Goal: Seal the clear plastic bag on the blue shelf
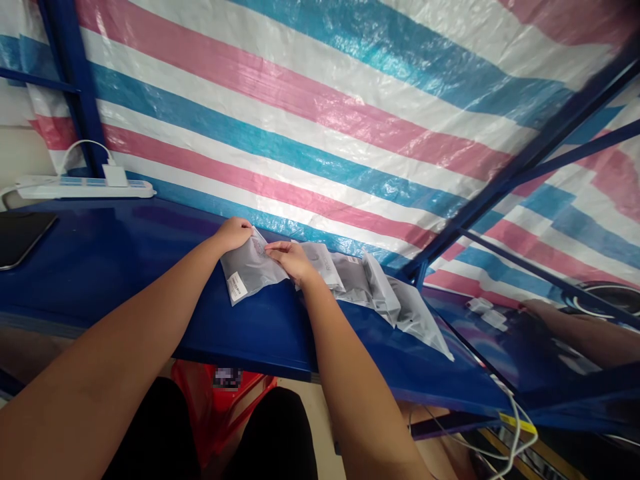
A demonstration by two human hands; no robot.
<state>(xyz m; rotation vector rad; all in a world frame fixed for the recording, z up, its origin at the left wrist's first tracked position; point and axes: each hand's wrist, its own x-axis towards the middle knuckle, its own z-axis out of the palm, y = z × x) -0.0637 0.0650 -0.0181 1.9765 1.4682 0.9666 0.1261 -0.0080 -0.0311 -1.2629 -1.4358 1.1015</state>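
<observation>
A frosted plastic bag (254, 267) with a white label (237, 285) lies on the blue table, and something dark shows through it. My left hand (235, 235) is closed on the bag's upper left edge. With thumb and fingers pinched together, my right hand (290, 259) grips the same bag at its upper right edge. Directly right of that hand is another frosted bag (323, 265). Further along the row lie a bag with dark contents (353, 277), a bulging bag (381, 290) and a wide bag (417, 313). What the bags contain cannot be made out.
A white power strip (90, 189) with a plugged-in charger (115, 175) sits at the back left of the blue table (125, 267). A black tablet-like device (23, 237) lies at the left edge. A red plastic stool (225, 407) is below. Another person's arm (565, 327) reaches in at right.
</observation>
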